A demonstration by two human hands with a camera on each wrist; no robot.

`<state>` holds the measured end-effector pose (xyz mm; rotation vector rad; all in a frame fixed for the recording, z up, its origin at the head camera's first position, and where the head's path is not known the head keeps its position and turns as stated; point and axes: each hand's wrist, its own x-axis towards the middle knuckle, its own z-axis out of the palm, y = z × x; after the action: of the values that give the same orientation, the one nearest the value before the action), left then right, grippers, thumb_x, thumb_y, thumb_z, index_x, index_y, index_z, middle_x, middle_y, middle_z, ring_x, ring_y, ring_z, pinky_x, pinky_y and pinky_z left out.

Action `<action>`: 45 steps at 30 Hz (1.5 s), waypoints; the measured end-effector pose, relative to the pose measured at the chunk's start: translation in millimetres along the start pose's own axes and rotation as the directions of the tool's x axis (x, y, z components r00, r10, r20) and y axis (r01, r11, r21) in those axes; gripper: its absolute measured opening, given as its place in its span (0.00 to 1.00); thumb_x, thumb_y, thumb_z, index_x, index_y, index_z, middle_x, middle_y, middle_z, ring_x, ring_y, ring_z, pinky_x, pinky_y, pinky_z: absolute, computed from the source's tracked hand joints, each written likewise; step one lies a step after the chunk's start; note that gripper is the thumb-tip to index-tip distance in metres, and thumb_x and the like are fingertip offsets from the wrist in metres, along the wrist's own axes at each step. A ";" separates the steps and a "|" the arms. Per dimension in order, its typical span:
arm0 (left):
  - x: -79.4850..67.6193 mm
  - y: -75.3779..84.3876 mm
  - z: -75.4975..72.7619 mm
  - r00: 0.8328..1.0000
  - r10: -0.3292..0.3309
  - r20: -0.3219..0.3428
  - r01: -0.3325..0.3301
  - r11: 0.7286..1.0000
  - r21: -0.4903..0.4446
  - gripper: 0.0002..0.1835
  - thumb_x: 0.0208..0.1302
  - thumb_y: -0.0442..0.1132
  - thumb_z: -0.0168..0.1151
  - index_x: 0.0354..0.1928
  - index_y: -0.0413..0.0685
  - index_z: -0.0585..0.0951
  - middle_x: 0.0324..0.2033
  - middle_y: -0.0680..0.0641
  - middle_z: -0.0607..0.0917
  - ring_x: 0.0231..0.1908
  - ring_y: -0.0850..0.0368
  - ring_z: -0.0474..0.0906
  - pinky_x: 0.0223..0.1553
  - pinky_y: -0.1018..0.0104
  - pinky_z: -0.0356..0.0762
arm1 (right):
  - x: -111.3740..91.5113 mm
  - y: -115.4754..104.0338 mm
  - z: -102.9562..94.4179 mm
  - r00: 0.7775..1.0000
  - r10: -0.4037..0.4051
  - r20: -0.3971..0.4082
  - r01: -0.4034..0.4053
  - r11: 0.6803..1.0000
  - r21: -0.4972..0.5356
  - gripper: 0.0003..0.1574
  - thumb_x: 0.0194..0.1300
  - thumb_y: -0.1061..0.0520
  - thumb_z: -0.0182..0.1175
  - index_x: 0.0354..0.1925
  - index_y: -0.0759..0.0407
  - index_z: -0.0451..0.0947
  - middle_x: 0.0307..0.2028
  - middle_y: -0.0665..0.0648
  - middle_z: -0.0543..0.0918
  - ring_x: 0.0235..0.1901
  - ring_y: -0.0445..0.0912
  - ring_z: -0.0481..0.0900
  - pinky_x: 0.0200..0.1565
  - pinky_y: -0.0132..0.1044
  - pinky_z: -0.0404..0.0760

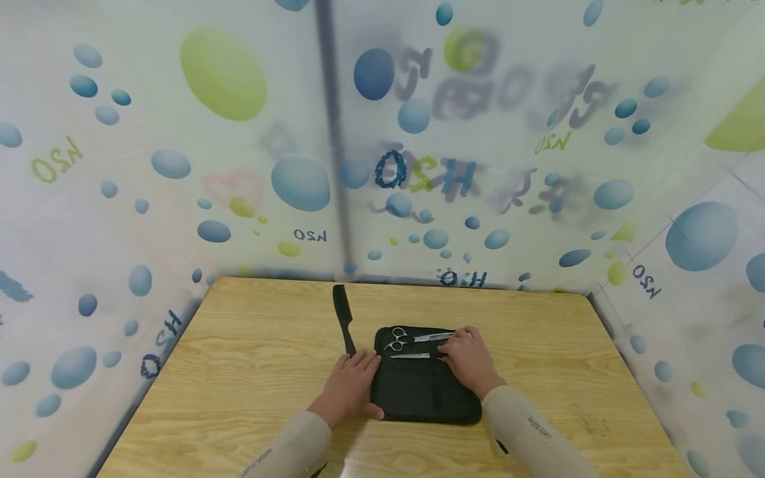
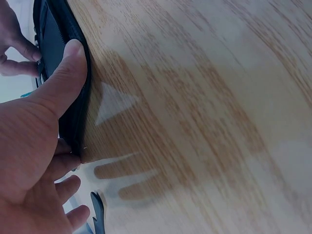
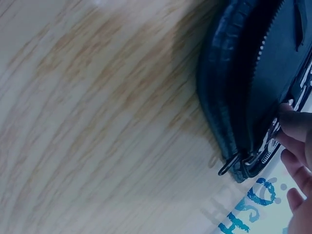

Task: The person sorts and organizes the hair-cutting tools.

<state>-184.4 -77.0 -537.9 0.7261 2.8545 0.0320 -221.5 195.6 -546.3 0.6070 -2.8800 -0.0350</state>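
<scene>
A black zip case point(image 1: 412, 395) lies on the table with metal tools along its far part. One pair of scissors point(image 1: 398, 339) shows silver finger rings, and a second silver tool point(image 1: 431, 337) runs partly behind the right hand. My left hand point(image 1: 349, 386) holds the case's left edge; its thumb point(image 2: 73, 51) lies on the padded rim. With thumb and forefinger, my right hand point(image 1: 469, 358) pinches at the inner end of another pair of scissors, whose narrow blades point(image 1: 409, 356) point left. The fingers hide the pinched part.
A black handled comb point(image 1: 342, 311) lies on the wooden table point(image 1: 257, 345), its handle end close to the left hand's fingers. A zipper pull point(image 3: 229, 165) sticks out at the case's corner. White printed sheeting point(image 1: 299, 133) rises behind the table and at both sides.
</scene>
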 end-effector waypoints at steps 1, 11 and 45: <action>0.1 0.0 0.2 1.000 -0.001 0.000 0.001 1.000 0.000 0.58 0.41 0.73 0.69 0.71 0.48 0.65 0.71 0.47 0.67 0.72 0.49 0.60 0.71 0.47 0.58 | 0.5 -0.9 -1.1 1.000 -0.004 0.001 0.004 1.000 0.005 0.10 0.56 0.51 0.70 0.39 0.46 0.89 0.33 0.45 0.89 0.42 0.46 0.80 0.58 0.47 0.69; 1.2 -0.3 -1.3 1.000 0.010 -0.012 -0.010 1.000 0.007 0.58 0.42 0.73 0.69 0.71 0.48 0.65 0.71 0.47 0.67 0.72 0.48 0.60 0.70 0.47 0.59 | 3.2 -6.2 -6.7 0.999 0.005 0.047 -0.005 1.000 0.002 0.10 0.57 0.51 0.70 0.40 0.46 0.89 0.34 0.46 0.89 0.44 0.47 0.79 0.59 0.48 0.69; -1.8 -0.5 -2.0 1.000 0.008 -0.008 -0.008 1.000 -0.005 0.58 0.42 0.73 0.68 0.72 0.48 0.64 0.71 0.47 0.67 0.72 0.48 0.61 0.70 0.48 0.59 | -7.5 9.2 -14.8 0.998 0.001 -0.067 0.000 1.000 0.001 0.08 0.56 0.55 0.71 0.37 0.47 0.88 0.33 0.46 0.89 0.42 0.47 0.81 0.58 0.49 0.70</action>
<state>-183.4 -78.2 -535.7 0.7384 2.8582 0.0438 -215.5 207.3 -532.6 0.5961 -2.8158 -0.0124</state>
